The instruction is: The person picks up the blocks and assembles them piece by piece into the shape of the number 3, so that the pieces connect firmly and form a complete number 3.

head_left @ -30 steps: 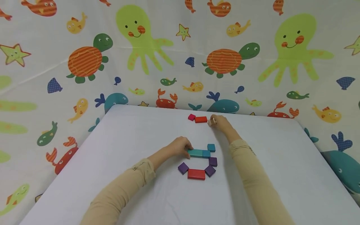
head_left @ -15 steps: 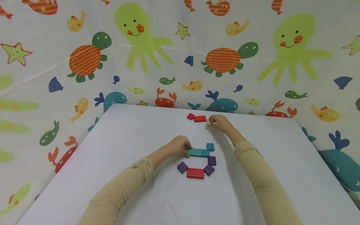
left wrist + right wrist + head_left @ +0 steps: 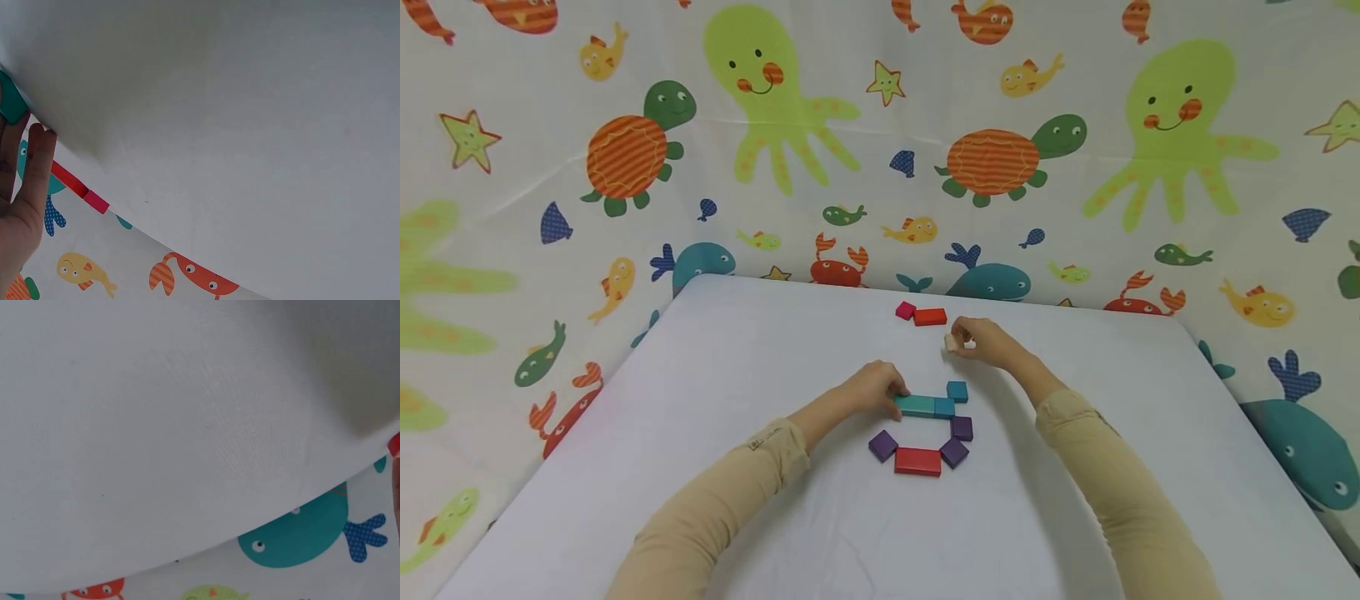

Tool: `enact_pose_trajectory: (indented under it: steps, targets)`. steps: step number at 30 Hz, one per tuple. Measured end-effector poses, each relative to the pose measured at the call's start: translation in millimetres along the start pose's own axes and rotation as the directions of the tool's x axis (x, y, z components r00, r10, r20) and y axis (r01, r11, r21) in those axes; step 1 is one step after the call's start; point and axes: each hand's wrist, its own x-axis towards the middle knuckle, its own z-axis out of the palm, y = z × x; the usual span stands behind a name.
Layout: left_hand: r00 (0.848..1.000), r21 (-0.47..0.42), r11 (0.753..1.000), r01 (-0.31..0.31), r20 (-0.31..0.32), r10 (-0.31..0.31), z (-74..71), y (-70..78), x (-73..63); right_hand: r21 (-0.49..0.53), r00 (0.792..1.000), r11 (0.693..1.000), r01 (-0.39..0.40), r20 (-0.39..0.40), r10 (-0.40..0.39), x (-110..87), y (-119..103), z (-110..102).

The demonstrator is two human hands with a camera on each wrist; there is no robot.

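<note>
My left hand (image 3: 874, 388) grips the left end of a teal rectangular block (image 3: 917, 406) lying on the white table (image 3: 760, 350). A teal-blue square block (image 3: 944, 408) touches that block's right end, and another teal square (image 3: 957, 392) sits just behind. In the left wrist view, the teal block (image 3: 11, 100) shows beside my fingers (image 3: 42, 156). My right hand (image 3: 985, 340) pinches a small pale block-like piece (image 3: 951, 342) at its fingertips, mostly hidden. Purple square blocks (image 3: 883, 446) and a red rectangular block (image 3: 917, 462) form a curved row in front.
At the far side lie an orange-red rectangular block (image 3: 930, 317) and a pink square block (image 3: 906, 311), corners touching. A patterned sea-animal cloth (image 3: 865, 150) hangs behind the table's far edge. Another purple block (image 3: 962, 428) stands at the row's right.
My right hand has come nearer and slightly left, away from the orange-red block, with the pale piece at its fingertips. My left hand stays on the teal block. The head view has shifted slightly.
</note>
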Motion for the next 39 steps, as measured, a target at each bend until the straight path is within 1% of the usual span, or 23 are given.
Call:
enact_pose_trajectory:
  steps: [3, 6, 9, 14, 16, 19, 25, 31, 35, 39]
  targets:
    - [1.000, 0.000, 1.000, -0.009, 0.003, 0.009, -0.5, -1.7, -0.2, 0.012, 0.999, 1.000, -0.022, 0.035, 0.022, -3.8, -2, 2]
    - [1.000, -0.005, 1.000, -0.005, 0.007, 0.005, -1.6, -2.5, 0.0, 0.018, 0.999, 1.000, -0.016, 0.052, 0.015, -6.6, -3, 4]
    - [1.000, -0.005, 1.000, -0.001, 0.012, 0.001, -3.0, -2.9, 0.9, 0.029, 0.999, 1.000, 0.001, 0.052, -0.003, -8.4, -3, 4]
    - [1.000, -0.004, 1.000, -0.013, 0.020, 0.013, -3.4, -0.5, 2.9, 0.050, 0.999, 0.998, 0.025, 0.024, -0.026, -15.0, -1, 4]
    - [1.000, -0.010, 1.000, -0.011, 0.024, 0.012, -3.0, -0.1, 2.5, 0.055, 0.999, 0.998, 0.025, 0.026, -0.027, -17.3, -1, 6]
    - [1.000, -0.013, 1.000, 0.006, 0.027, -0.006, -2.1, -0.2, 1.3, 0.068, 0.999, 0.998, 0.007, 0.048, -0.011, -19.3, 0, 11]
    - [0.999, -0.027, 0.999, 0.037, 0.021, -0.036, -2.1, -0.7, 1.8, 0.091, 0.999, 0.996, -0.008, 0.051, 0.003, -19.4, 0, 17]
    - [0.999, -0.013, 1.000, 0.027, 0.022, -0.027, -2.1, -0.7, 2.8, 0.112, 0.997, 0.993, -0.046, 0.067, 0.038, -12.7, -2, 18]
    - [1.000, -0.005, 1.000, 0.019, 0.015, -0.019, -0.9, -1.1, 2.1, 0.118, 0.997, 0.993, -0.029, 0.074, 0.020, -12.4, -4, 18]
    - [1.000, -0.003, 1.000, 0.011, 0.015, -0.011, -0.2, -0.7, 2.0, 0.137, 0.995, 0.991, -0.009, 0.099, -0.005, -14.3, -3, 16]
